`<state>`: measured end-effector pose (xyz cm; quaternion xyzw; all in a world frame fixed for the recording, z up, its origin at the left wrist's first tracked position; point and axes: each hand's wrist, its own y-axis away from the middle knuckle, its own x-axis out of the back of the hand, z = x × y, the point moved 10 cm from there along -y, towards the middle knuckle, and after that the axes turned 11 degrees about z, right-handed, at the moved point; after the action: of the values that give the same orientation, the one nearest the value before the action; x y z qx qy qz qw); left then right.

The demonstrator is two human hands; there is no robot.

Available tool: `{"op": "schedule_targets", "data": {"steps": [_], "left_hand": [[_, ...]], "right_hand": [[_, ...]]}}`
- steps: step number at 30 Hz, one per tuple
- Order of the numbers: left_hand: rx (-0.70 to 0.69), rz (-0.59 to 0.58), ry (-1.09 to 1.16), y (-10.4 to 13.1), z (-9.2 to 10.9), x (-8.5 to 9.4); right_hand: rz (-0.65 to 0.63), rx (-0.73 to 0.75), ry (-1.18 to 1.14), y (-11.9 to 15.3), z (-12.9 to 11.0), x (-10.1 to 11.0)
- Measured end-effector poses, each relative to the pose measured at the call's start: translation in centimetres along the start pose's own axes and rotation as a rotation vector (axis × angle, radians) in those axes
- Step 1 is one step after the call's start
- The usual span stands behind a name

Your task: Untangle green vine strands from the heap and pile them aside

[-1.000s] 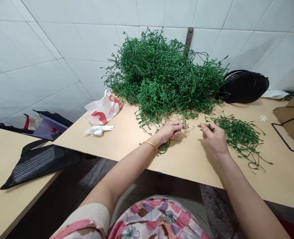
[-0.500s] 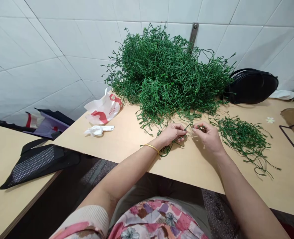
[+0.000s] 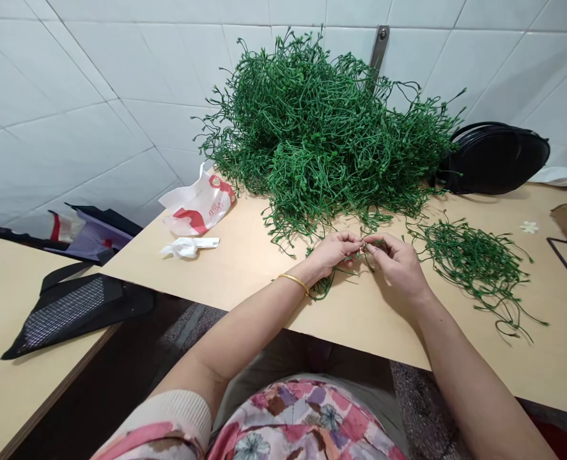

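Observation:
Above the table's near side, my left hand (image 3: 335, 252) pinches thin green artificial stems (image 3: 322, 289), some of which hang below the palm and wrist. My right hand (image 3: 397, 260) meets it at the fingertips, closed in a pinch on a green stem; the exact grip point is tiny and partly hidden. Just beyond both hands rises a large tangled heap of green stems (image 3: 331, 134) with small budded tips. To the right of my right hand lies a smaller loose pile of the same stems (image 3: 475, 262).
On the table (image 3: 254, 287), a red and white plastic bag (image 3: 201, 207) and a crumpled white tissue (image 3: 185, 247) lie at left. A black bag (image 3: 498, 158) stands at the back right, near a small white flower (image 3: 529, 227). Tiled wall (image 3: 120, 57) closes off the back.
My hands have come together, the fingertips now meeting where a small gap was. The view has shifted slightly; the heap and the smaller pile look the same.

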<state>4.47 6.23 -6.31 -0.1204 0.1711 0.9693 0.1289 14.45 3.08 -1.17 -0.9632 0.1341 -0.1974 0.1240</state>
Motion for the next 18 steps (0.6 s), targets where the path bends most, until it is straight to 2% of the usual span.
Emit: {"op": "schedule_targets", "data": {"steps": [4,7,11,18], "left_hand": [[0.014,-0.021,0.086,-0.1,-0.1,-0.2],[0.032,-0.045,0.101,-0.1,-0.2,-0.4],[0.017,-0.047,0.083,0.0,-0.1,-0.5],[-0.003,-0.053,0.021,0.0,-0.1,-0.4]], "right_hand": [[0.028,-0.159,-0.132,-0.1,0.9,0.3],[-0.021,-0.205,-0.186,0.0,1.3,-0.3],[-0.07,-0.138,-0.162,-0.2,0.9,-0.9],[-0.065,0.028,0.053,-0.5,0.3,-0.3]]}}
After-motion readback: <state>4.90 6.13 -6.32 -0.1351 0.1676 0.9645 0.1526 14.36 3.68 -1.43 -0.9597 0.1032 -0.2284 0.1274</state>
